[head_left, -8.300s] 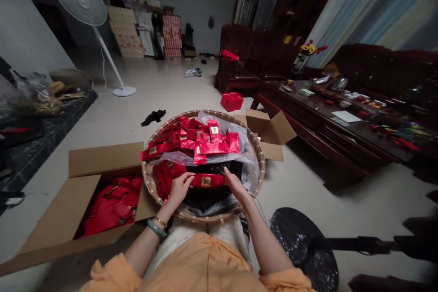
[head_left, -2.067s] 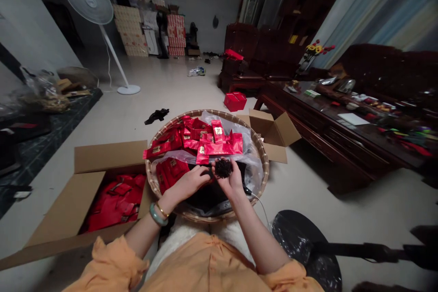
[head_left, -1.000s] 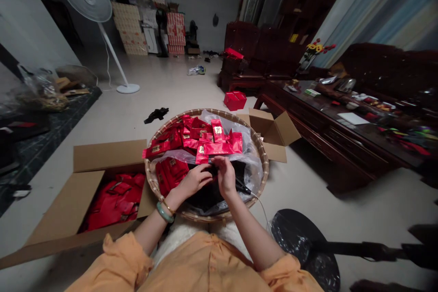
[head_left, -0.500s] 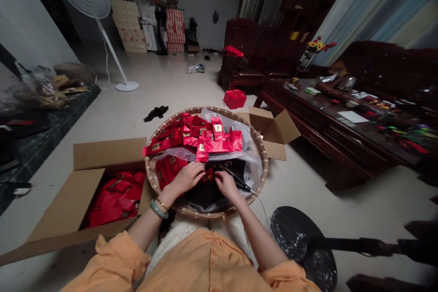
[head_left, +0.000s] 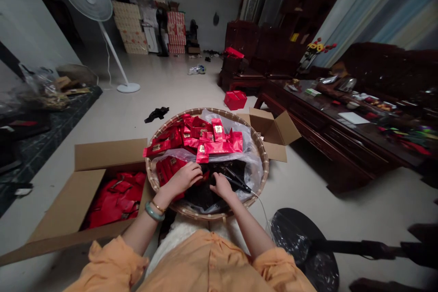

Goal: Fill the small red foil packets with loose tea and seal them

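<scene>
Loose tea (head_left: 203,198), dark, lies in the basket's near half; the clump raised in the earlier view is no longer lifted. Right hand (head_left: 222,187): grip bent down onto the tea, just beside a corded black tool (head_left: 236,181); any pinch cannot be told. Left hand (head_left: 183,179): fingers together, curved over red packets (head_left: 167,173) at the tea's edge; any hold cannot be told. Basket (head_left: 266,157): round, bamboo, lined with clear plastic (head_left: 251,169), more red packets heaped in its far half. Cardboard box (head_left: 109,155), left, against the rim, holds red bags (head_left: 114,200). Carton (head_left: 273,130) stands just beyond the right rim. Black cloth (head_left: 156,114) lies on the floor (head_left: 191,91) past the rim.
</scene>
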Tool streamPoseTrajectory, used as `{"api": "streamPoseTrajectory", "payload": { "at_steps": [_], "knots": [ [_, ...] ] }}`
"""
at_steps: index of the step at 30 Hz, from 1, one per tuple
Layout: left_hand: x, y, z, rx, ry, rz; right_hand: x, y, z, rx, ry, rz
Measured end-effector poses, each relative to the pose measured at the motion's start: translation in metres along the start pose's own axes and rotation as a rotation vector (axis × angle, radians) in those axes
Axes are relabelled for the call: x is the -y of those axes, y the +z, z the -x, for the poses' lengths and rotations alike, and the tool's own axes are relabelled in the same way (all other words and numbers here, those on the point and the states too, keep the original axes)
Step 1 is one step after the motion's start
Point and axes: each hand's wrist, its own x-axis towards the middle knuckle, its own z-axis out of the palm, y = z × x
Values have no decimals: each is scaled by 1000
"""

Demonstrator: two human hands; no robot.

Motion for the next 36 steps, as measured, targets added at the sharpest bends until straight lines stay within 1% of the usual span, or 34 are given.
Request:
{"api": "streamPoseTrajectory", "payload": {
  "at_steps": [3,6,11,15,18,19,20,22,24,27,29,32,36],
  "knots": [
    [-1,3,3,-30,2,21,-4,-1,1,-33,-6,-102],
    [1,5,5,-37,-11,34,-10,-5,2,-71,-8,-251],
    [0,4,4,-42,-9,41,-15,-18,3,-115,18,-541],
    [-6,4,-1,-57,21,53,-6,-42,8,-144,5,-736],
    [-10,6,-5,-55,40,46,12,-65,15,-167,-67,-949],
    [-10,8,-7,-54,42,45,20,-72,17,-171,-96,-977],
    [-10,9,-7,-52,43,46,27,-78,18,-169,-133,-975],
    [-10,12,-8,-50,40,51,41,-85,20,-175,-217,-899],
    [-9,14,-8,-49,35,54,51,-87,20,-198,-279,-786],
    [-9,13,-7,-57,33,49,58,-83,18,-234,-306,-696],
    [-9,12,-6,-65,32,49,56,-80,17,-263,-297,-700],
    [-8,9,-4,-68,26,61,46,-79,17,-323,-254,-709],
    [-7,11,-3,-60,22,63,31,-77,20,-315,-208,-663]
  ]
}}
